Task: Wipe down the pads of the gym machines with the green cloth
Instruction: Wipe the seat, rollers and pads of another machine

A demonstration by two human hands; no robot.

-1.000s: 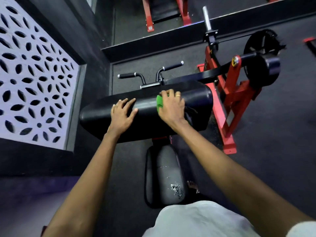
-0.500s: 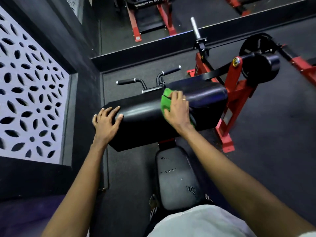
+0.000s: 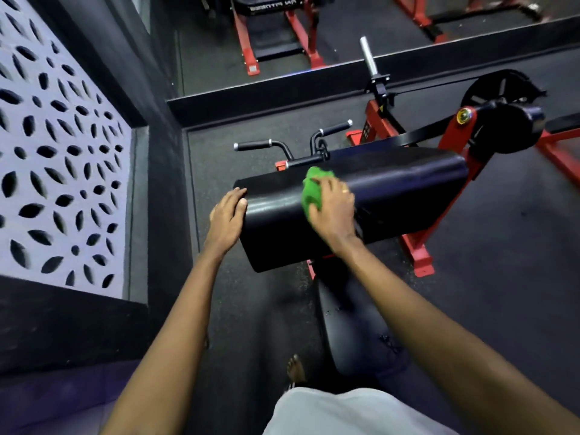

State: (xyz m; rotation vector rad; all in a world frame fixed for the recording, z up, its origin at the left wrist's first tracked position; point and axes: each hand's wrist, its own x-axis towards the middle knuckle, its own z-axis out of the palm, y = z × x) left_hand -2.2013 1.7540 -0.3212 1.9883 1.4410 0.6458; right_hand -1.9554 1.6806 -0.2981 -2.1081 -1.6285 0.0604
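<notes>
On the big black pad (image 3: 361, 202), our right hand (image 3: 334, 208) presses the bunched green cloth (image 3: 314, 193) mid-top; our left hand (image 3: 227, 215) lies flat at its end. We judge wiping underway, seat pad (image 3: 351, 328) remaining.

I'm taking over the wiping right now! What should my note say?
The left hand rests flat on the left end of the long black pad, fingers straight.
The right hand holds the bunched green cloth pressed on the pad's top, near the middle.
Done: how much is already wiped does not show.
Left: finish this pad, then the lower seat pad, which shows pale specks.
</notes>
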